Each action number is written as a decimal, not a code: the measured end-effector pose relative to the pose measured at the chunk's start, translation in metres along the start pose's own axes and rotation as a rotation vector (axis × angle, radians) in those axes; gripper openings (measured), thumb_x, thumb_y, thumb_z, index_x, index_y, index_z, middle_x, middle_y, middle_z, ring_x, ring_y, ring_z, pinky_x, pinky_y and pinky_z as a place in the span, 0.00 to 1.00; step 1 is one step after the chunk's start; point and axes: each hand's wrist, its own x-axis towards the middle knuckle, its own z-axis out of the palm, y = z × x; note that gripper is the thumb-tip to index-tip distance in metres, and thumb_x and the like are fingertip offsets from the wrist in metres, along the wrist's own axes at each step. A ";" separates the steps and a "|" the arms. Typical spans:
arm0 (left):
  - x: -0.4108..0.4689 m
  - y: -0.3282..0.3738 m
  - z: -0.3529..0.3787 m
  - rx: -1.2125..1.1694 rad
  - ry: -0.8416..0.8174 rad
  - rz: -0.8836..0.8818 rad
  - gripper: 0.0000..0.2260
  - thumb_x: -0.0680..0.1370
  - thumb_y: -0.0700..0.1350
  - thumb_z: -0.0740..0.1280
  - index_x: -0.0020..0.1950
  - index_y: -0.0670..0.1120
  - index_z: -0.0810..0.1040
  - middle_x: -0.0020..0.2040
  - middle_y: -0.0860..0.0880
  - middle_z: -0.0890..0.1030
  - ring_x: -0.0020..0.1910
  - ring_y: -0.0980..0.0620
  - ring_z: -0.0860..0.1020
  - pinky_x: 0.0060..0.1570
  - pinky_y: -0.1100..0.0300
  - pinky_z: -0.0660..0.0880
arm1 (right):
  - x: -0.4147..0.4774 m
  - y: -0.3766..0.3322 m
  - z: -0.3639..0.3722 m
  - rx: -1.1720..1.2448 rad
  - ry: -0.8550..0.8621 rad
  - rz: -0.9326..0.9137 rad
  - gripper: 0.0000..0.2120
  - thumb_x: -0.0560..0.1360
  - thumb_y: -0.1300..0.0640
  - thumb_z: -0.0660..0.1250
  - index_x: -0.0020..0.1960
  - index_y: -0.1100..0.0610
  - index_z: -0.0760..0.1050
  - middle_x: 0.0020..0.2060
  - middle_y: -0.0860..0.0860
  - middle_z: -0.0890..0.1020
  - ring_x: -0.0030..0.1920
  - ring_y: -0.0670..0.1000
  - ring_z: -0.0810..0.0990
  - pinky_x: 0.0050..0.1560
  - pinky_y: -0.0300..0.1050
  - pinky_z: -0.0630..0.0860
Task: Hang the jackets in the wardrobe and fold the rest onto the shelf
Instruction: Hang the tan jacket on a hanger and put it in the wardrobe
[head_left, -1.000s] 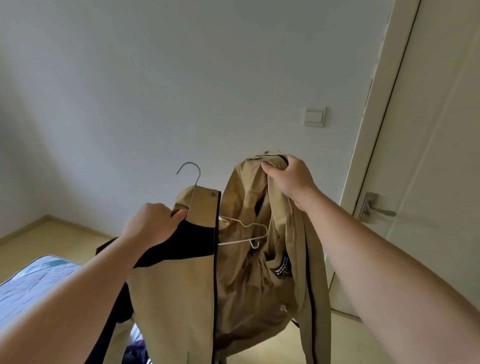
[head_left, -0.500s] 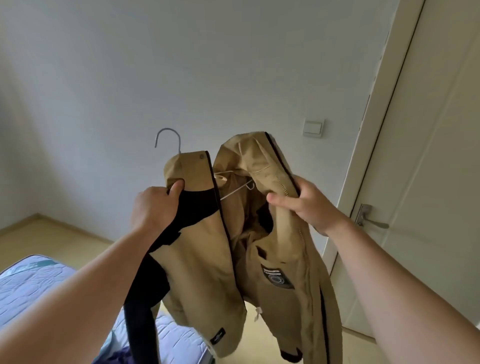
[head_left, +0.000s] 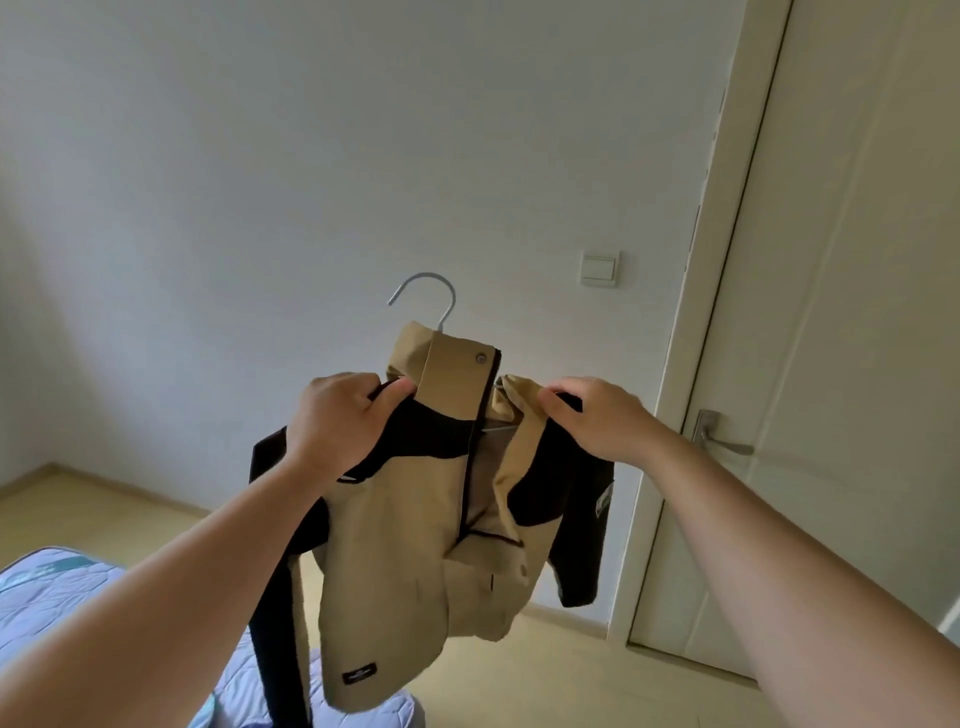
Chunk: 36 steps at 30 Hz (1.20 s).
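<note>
Jacket (head_left: 395, 545) tan-black cloth, wire hanger (head_left: 434, 291) | left hand (head_left: 337, 421), right hand (head_left: 597, 421): fingers (head_left: 397, 388) gripping shoulders

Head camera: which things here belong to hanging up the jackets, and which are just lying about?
For the job: tan and black jacket; wire hanger inside it; left hand and right hand, each gripping a shoulder of it.
Just there: mattress; light switch; door; door handle.
</note>
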 end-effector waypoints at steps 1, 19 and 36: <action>0.000 0.000 -0.001 -0.001 0.001 0.023 0.29 0.76 0.70 0.57 0.25 0.50 0.62 0.21 0.54 0.64 0.23 0.56 0.68 0.27 0.61 0.61 | -0.001 -0.001 0.001 0.065 -0.020 -0.009 0.26 0.81 0.32 0.51 0.68 0.45 0.74 0.65 0.43 0.78 0.66 0.49 0.75 0.67 0.56 0.71; -0.015 0.009 0.011 -0.058 -0.050 0.203 0.26 0.80 0.66 0.57 0.28 0.53 0.57 0.24 0.55 0.62 0.24 0.55 0.64 0.28 0.61 0.61 | -0.017 -0.009 0.002 0.717 0.247 0.272 0.10 0.80 0.52 0.67 0.46 0.54 0.84 0.43 0.50 0.86 0.49 0.52 0.84 0.50 0.48 0.79; -0.028 0.013 0.032 -0.145 -0.109 0.167 0.20 0.79 0.52 0.67 0.31 0.52 0.62 0.28 0.55 0.65 0.27 0.56 0.66 0.29 0.61 0.64 | -0.044 -0.023 -0.005 0.090 -0.076 -0.067 0.24 0.71 0.37 0.72 0.64 0.37 0.70 0.51 0.38 0.77 0.49 0.41 0.78 0.49 0.42 0.74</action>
